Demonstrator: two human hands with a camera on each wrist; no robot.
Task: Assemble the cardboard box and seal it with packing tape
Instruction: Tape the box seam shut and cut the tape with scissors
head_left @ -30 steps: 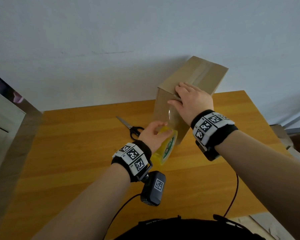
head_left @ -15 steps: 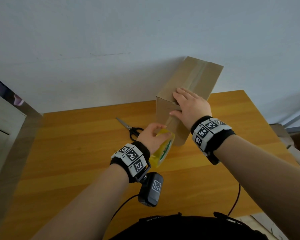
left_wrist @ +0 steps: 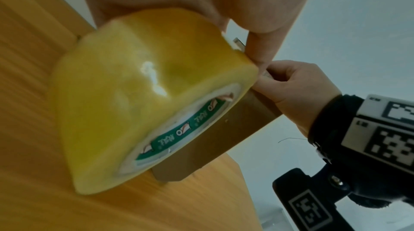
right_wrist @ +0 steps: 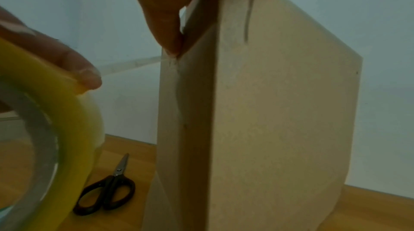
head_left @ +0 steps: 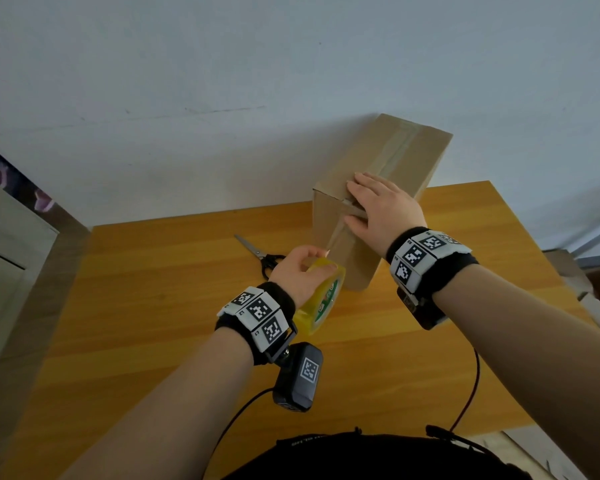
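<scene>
A brown cardboard box (head_left: 392, 157) stands tall on the wooden table (head_left: 153, 271), with a clear strip of tape along its top seam. My right hand (head_left: 381, 206) lies flat on the near end of the top, thumb pressing the tape over the edge onto the near face (right_wrist: 280, 111). My left hand (head_left: 302, 271) grips a yellowish roll of packing tape (head_left: 323, 299) low beside that face (left_wrist: 212, 137). A stretch of clear tape runs from the roll (left_wrist: 145, 96) up to the box. The roll (right_wrist: 56, 128) fills the left of the right wrist view.
Black-handled scissors (head_left: 264, 258) lie shut on the table left of the box (right_wrist: 107, 192). A white wall stands right behind the box. A pale cabinet (head_left: 4, 271) borders the table on the left. Cardboard scraps (head_left: 589, 299) lie past the right edge.
My left hand has drawn the tape roll down and toward me, away from the box top. My right hand has shifted slightly along the top edge, still pressing the tape.
</scene>
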